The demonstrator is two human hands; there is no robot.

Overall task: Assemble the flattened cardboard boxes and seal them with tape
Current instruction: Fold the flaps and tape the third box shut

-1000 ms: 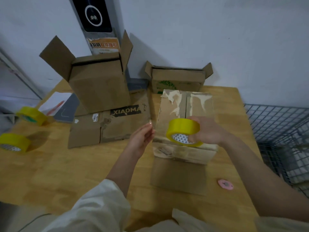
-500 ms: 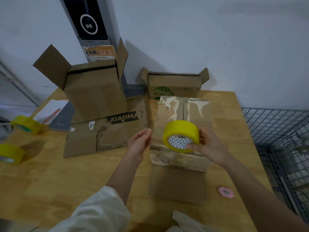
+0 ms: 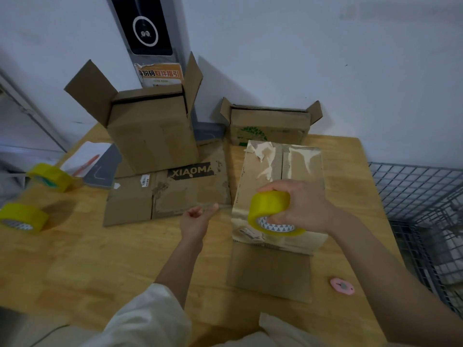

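Two hands are over the wooden tabletop [image 3: 75, 259] now. The right hand [image 3: 304, 205] is clenched round a yellow roll of packing tape [image 3: 269, 210], holding it just above the brown cardboard box with old tape along its seam [image 3: 280, 169]. That box lies directly under the roll, its long axis and centre seam running away from the person toward the wall. The left hand [image 3: 196, 220] hangs just left of the box, fingers loosely curled, grasping nothing clearly visible. My read: the tape end needs drawing out along that seam, and the right hand is nearer.
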